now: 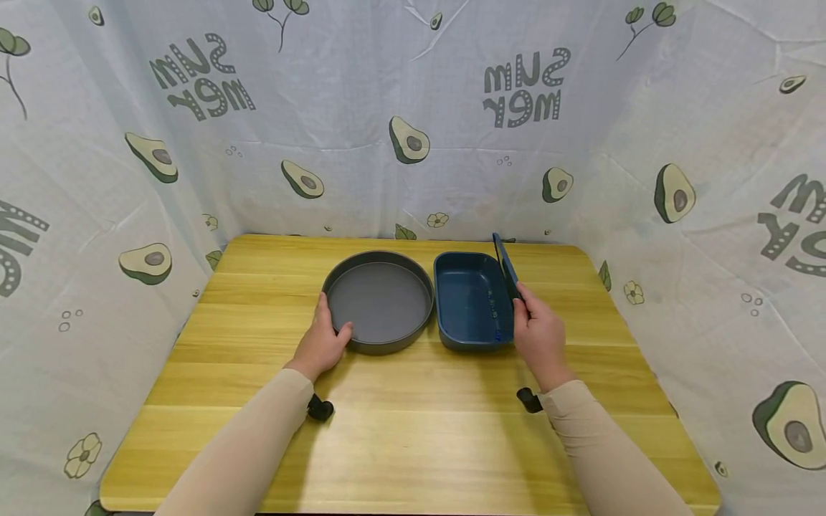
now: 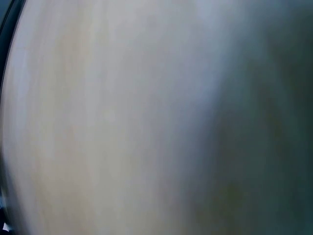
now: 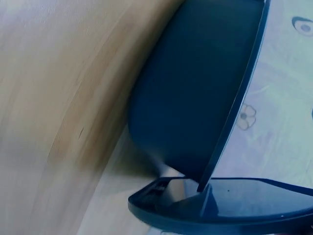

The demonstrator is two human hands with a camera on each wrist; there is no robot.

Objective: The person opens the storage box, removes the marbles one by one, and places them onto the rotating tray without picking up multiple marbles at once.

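A round grey pan [image 1: 381, 301] stands on the table; my left hand [image 1: 320, 340] grips its near left rim, thumb over the edge and fingers along the outer side. Right beside it is a deep blue rectangular container [image 1: 470, 301], its inside showing. My right hand [image 1: 540, 335] holds a blue lid [image 1: 507, 266] by its near end, tilted up on edge along the container's right side. In the right wrist view the lid [image 3: 230, 223] lies against a corner of the container [image 3: 190, 93]. The left wrist view shows only a blurred pale surface.
The wooden table [image 1: 400, 444] carries the pan and container near its back half. A pale curtain [image 1: 361, 93] with avocado prints hangs behind the table and along both sides. Small black devices [image 1: 320, 408] sit at both wrists.
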